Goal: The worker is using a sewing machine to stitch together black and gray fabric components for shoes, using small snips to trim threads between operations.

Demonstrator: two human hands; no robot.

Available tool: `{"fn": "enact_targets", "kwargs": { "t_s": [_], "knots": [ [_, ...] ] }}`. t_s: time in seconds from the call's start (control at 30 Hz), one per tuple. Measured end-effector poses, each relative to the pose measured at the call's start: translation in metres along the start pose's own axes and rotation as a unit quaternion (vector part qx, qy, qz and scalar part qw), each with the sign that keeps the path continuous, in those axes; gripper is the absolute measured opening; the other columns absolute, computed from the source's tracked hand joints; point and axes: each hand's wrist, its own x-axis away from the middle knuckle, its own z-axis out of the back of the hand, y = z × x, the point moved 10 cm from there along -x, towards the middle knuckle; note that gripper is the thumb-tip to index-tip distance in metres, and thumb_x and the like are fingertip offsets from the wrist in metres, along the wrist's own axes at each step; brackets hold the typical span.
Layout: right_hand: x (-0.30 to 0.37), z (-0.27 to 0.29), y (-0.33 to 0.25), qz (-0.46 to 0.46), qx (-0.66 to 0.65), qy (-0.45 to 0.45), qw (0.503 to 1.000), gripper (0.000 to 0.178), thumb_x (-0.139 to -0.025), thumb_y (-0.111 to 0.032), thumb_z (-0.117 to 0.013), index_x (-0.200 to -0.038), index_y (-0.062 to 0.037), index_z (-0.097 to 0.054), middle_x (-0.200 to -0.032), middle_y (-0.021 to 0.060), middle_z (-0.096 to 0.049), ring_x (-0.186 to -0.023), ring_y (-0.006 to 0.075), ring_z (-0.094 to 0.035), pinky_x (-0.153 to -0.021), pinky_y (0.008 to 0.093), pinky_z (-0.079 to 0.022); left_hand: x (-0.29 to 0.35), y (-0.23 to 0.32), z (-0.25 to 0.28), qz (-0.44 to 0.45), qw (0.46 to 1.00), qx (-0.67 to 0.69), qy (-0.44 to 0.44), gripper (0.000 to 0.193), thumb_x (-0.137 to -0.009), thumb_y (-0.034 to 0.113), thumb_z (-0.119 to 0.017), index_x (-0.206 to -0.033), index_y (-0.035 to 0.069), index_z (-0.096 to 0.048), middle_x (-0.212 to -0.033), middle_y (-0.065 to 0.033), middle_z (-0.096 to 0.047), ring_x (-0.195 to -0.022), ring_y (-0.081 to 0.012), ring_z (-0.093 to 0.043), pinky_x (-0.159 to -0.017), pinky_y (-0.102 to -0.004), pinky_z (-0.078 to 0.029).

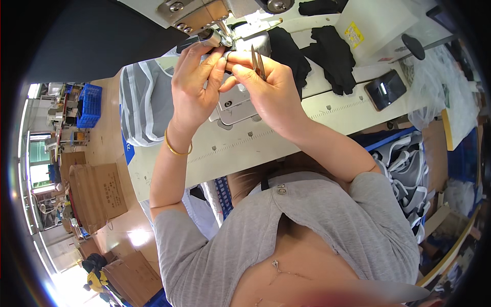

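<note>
Both hands meet under the head of a sewing machine (199, 14), close to its needle area. My left hand (196, 87) has thumb and fingertips pinched together beside a shiny metal cylinder (208, 36) on the machine. Whatever lies in that pinch is too small to make out. My right hand (268, 87) is closed around thread snips (258, 62), whose two dark pointed blades stick up past the fingers, slightly apart. Its fingertips reach over to the left hand's fingertips. Grey mesh pieces with white edging (146, 102) lie left of my left wrist.
Black fabric pieces (332, 59) lie right of the machine. A phone (385, 90) rests on the white table (240, 140), near clear plastic bags (434, 77). More grey, white-edged pieces (406, 169) fill a bin at my right. Cardboard boxes (97, 197) stand on the floor at left.
</note>
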Motion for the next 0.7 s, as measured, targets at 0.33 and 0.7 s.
{"fn": "enact_targets", "kwargs": {
  "t_s": [0.33, 0.7],
  "knots": [
    [0.0043, -0.0025, 0.0026, -0.040, -0.011, -0.004, 0.999, 0.032, -0.094, -0.012, -0.052, -0.121, 0.0003, -0.063, -0.067, -0.0036, -0.060, -0.053, -0.0022, -0.041, -0.045, 0.0191, -0.031, 0.0002, -0.0005, 0.0019, -0.004, 1.000, 0.006, 0.008, 0.016, -0.091, 0.005, -0.062, -0.102, -0.005, -0.069, -0.102, -0.0128, -0.063, -0.088, -0.0272, -0.061, -0.076, -0.0331, -0.049],
    [0.0050, -0.0056, -0.0012, -0.021, -0.018, -0.009, 1.000, 0.032, -0.095, -0.013, -0.050, -0.122, -0.0002, -0.062, -0.065, -0.0061, -0.054, -0.052, -0.0023, -0.039, -0.045, 0.0193, -0.029, -0.0005, -0.0074, -0.0001, 0.014, 1.000, 0.012, 0.007, 0.014, -0.093, 0.008, -0.061, -0.098, -0.003, -0.069, -0.096, -0.0093, -0.062, -0.082, -0.0247, -0.060, -0.071, -0.0327, -0.048]
  ]
}}
